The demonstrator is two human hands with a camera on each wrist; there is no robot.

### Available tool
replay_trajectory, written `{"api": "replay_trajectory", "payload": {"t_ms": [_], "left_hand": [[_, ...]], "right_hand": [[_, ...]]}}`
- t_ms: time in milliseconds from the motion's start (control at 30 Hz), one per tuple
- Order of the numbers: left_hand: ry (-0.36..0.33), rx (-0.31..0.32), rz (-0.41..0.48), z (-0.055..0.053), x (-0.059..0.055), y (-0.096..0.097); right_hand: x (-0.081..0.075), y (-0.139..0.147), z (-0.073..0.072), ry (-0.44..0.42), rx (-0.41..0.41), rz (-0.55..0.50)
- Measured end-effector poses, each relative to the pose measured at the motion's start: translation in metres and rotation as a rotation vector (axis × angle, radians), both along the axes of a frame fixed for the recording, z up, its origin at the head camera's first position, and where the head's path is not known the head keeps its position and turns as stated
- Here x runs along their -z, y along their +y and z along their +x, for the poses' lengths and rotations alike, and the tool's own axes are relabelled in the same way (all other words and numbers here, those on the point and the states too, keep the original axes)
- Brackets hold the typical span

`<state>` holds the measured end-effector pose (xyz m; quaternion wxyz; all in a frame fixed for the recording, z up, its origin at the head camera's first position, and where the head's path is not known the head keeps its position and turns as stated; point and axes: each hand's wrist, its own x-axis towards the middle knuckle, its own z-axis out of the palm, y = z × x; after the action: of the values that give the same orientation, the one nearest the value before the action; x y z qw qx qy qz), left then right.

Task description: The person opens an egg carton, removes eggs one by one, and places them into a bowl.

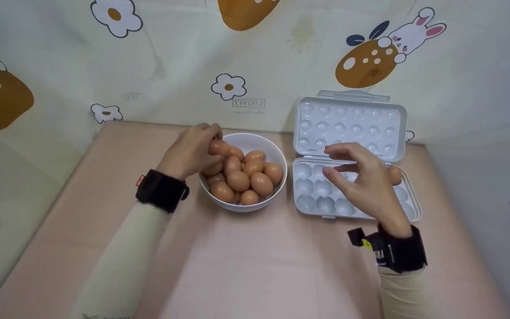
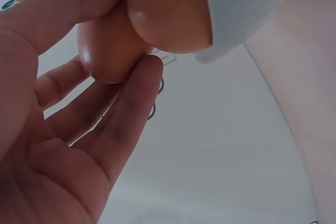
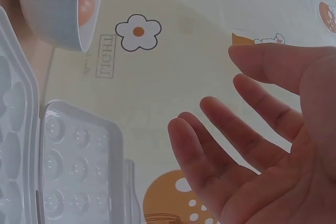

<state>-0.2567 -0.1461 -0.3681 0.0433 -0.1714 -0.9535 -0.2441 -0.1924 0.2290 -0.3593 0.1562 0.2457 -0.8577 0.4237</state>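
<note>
At the left rim of a white bowl [image 1: 257, 141], my left hand [image 1: 188, 153] grips a brown egg [image 2: 107, 51] between thumb and fingers. Several more brown eggs [image 1: 238, 180] are heaped in the bowl; another egg [image 2: 170, 11] lies right against the held one in the left wrist view. My right hand [image 1: 365, 184] hovers over a white plastic egg carton [image 1: 307, 204], thumb and fingers apart with nothing between them. One egg [image 1: 394, 175] sits in the carton's right side, partly hidden behind that hand. Other cups under the hand are also covered from view.
The carton's hinged lid [image 1: 348, 133] stands raised at the back, near a patterned cloth wall [image 1: 171, 57]. Bowl and carton stand side by side on a pinkish table [image 1: 246, 266]. The cloth also runs along both sides.
</note>
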Motion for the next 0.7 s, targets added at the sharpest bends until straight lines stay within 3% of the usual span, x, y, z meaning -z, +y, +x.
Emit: {"api": "replay_trajectory", "payload": {"t_ms": [367, 700], "left_hand": [[-0.035, -0.014, -0.15, -0.014, 0.002, 0.014], [-0.057, -0.028, -0.225, -0.018, 0.004, 0.014]], "right_hand": [[0.0, 0.0, 0.001, 0.003, -0.002, 0.017], [0.0, -0.001, 0.001, 0.01, -0.023, -0.012]]}}
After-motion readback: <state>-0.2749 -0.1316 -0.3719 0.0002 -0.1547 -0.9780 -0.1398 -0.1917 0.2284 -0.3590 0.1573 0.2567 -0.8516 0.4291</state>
